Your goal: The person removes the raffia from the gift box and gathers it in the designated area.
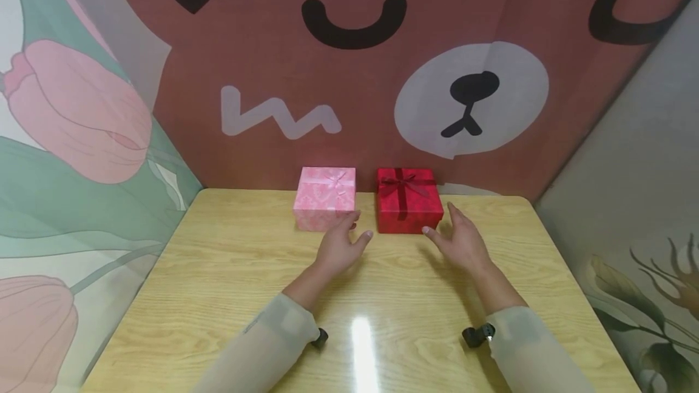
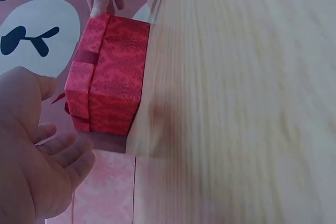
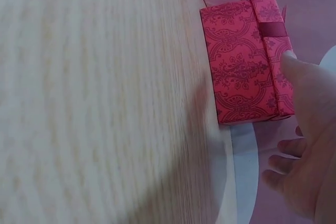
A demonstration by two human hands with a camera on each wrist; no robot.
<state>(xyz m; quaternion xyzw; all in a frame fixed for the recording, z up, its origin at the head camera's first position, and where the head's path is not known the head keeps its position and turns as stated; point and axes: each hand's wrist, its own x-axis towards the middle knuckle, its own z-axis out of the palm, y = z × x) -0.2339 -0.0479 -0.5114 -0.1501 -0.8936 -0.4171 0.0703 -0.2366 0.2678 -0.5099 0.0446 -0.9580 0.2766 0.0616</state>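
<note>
A red gift box [image 1: 409, 223] with a dark red ribbon and bow stands at the back of the table. To its left, a short gap away, is a pink gift box [image 1: 324, 219] with a pale pink bow. My left hand [image 1: 337, 251] is in front of the gap, nearest the pink box's front right corner, fingers spread and holding nothing. At the red box's right side is my right hand [image 1: 465, 247], its fingers loosely extended. In the right wrist view its thumb lies over the lid's edge; whether it touches is unclear.
Both boxes stand on a light wood-grain table [image 1: 229, 272], close to its back edge. Behind rises a brown cloth backdrop [image 1: 262, 65] with a bear face. Printed flower panels border the table left and right.
</note>
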